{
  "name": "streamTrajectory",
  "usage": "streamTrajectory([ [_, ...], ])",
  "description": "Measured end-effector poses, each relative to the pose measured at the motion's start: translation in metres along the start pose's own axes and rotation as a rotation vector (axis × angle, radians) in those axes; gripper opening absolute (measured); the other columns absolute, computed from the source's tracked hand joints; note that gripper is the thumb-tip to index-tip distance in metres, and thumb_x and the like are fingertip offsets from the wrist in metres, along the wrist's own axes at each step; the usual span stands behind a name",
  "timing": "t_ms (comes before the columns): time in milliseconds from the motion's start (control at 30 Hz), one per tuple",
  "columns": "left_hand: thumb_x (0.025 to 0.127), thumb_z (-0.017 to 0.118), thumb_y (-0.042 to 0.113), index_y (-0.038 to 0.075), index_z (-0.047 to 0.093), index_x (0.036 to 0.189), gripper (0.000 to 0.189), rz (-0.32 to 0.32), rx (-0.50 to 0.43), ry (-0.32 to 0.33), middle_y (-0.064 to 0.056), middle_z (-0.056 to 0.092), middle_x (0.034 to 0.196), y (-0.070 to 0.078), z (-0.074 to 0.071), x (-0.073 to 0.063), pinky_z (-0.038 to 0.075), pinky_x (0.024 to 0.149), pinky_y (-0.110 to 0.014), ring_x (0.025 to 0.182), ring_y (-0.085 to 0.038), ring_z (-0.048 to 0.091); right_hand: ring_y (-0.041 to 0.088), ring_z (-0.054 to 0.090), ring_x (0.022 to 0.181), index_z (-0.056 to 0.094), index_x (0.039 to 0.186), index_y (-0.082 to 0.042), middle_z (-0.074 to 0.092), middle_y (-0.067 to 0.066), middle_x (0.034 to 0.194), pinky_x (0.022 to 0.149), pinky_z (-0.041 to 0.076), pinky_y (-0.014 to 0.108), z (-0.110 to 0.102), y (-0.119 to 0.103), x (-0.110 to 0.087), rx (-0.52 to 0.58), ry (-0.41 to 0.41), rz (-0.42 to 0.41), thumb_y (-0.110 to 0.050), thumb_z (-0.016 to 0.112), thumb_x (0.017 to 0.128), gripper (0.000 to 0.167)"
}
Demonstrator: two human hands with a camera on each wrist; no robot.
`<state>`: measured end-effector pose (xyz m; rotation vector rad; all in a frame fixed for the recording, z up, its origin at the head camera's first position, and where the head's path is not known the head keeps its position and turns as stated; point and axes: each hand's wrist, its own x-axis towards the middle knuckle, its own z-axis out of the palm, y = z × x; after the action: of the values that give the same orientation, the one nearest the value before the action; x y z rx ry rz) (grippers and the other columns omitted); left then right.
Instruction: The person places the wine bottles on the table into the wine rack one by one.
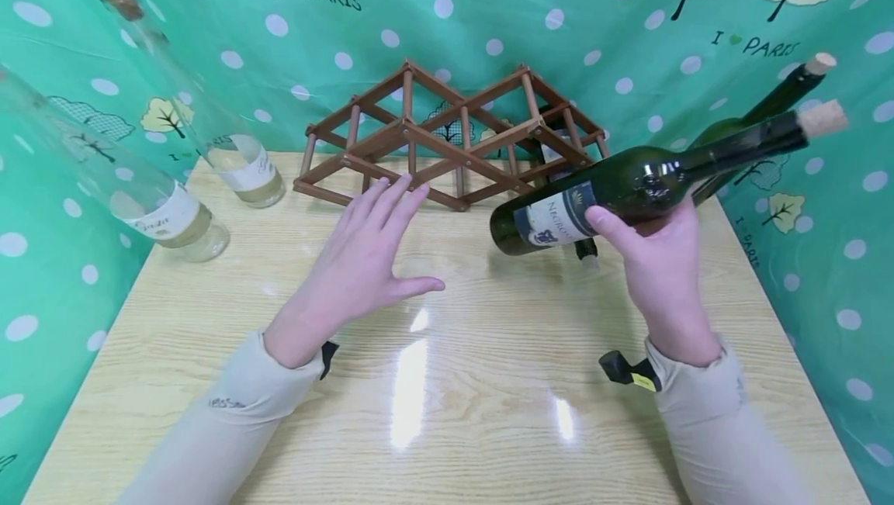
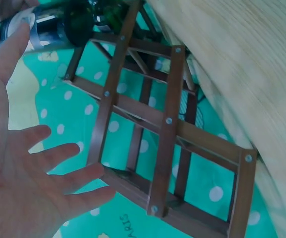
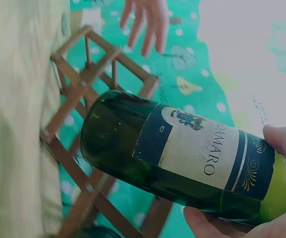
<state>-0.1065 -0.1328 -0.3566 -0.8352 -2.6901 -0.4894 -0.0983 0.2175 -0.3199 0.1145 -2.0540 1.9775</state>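
Observation:
My right hand [image 1: 663, 272] grips a dark green wine bottle [image 1: 621, 179] around its body, thumb along the front by the label. The bottle lies nearly level above the table, its base to the left and its corked neck pointing up to the right. A brown wooden wine rack [image 1: 405, 133] stands at the back of the table, left of the bottle's base. My left hand [image 1: 356, 257] is held out with fingers spread and thumb apart, holding nothing. Its fingertips overlap the rack's front rails in the head view. The left wrist view shows its bare palm [image 2: 43, 183] beside the rack.
Another green bottle [image 1: 586, 247] lies in the rack's right end, neck towards me, partly hidden. A corked green bottle [image 1: 775, 102] stands behind the held one. Two clear bottles with white labels [image 1: 174, 214] stand at the back left. A green patterned cloth [image 1: 482, 8] surrounds the table.

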Motion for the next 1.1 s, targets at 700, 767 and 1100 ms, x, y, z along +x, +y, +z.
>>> streamTrajectory([
  [700,0.076,0.086,0.070,0.009,0.026,0.168,0.126,0.078,-0.046,0.007,-0.017,0.030,0.171,0.026,0.016,0.016,0.029,0.124,-0.059,0.156,-0.041,0.028,0.028,0.062,0.127,0.050,0.147,-0.014,0.060,0.013,0.142,0.101,0.055,0.030,0.054,0.027,-0.018,0.102,-0.094,0.117,-0.010,0.082,0.094,0.062],
  [767,0.076,0.087,0.069,0.009,0.026,0.168,0.125,0.074,-0.057,0.010,-0.017,0.031,0.170,0.027,0.017,0.017,0.030,0.124,-0.058,0.156,-0.041,0.029,0.029,0.062,0.126,0.051,0.146,-0.013,0.060,0.014,0.141,0.100,0.055,0.031,0.057,0.029,-0.018,0.117,-0.097,0.113,-0.008,0.082,0.094,0.061],
  [1100,0.074,0.094,0.057,0.003,0.029,0.166,0.124,0.100,-0.129,0.063,-0.019,0.038,0.166,0.031,0.027,0.020,0.031,0.125,-0.050,0.151,-0.036,0.039,0.030,0.060,0.129,0.049,0.147,-0.012,0.059,0.014,0.143,0.102,0.055,0.034,0.074,0.033,-0.026,0.180,-0.143,0.151,-0.002,0.081,0.092,0.064],
])
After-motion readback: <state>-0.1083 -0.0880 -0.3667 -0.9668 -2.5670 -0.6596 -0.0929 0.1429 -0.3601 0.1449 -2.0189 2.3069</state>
